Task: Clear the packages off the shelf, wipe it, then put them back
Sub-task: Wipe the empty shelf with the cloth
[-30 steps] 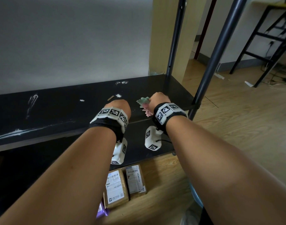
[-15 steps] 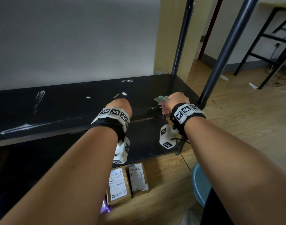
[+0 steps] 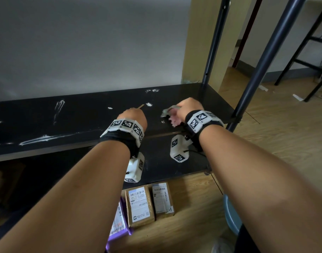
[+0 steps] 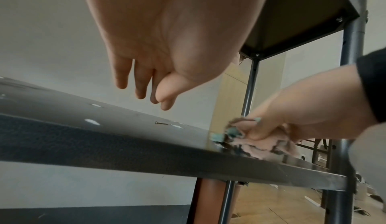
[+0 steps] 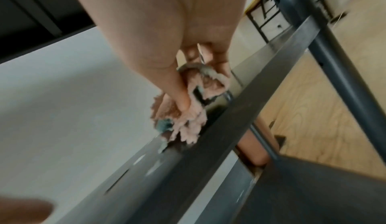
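Note:
The black shelf (image 3: 83,121) carries no packages and shows white smears (image 3: 45,138) and flecks. My right hand (image 3: 189,108) grips a bunched pink and green cloth (image 3: 172,119) and presses it on the shelf's right end, near the front edge. The right wrist view shows the fingers curled round the cloth (image 5: 192,117). My left hand (image 3: 133,116) hovers just left of it over the shelf, fingers (image 4: 144,85) hanging relaxed and holding nothing. Two brown boxes (image 3: 139,205) (image 3: 162,198) and a purple package (image 3: 118,223) lie on the wooden floor below my arms.
A dark metal post (image 3: 264,59) stands at the shelf's right front corner and another (image 3: 214,42) at the back. A lower black shelf (image 3: 162,161) lies underneath. A blue round object (image 3: 231,214) sits on the floor at right. A small screw (image 4: 161,123) lies on the shelf.
My right hand slid the cloth right toward the corner post, then back left a little. The left hand stayed over the same spot.

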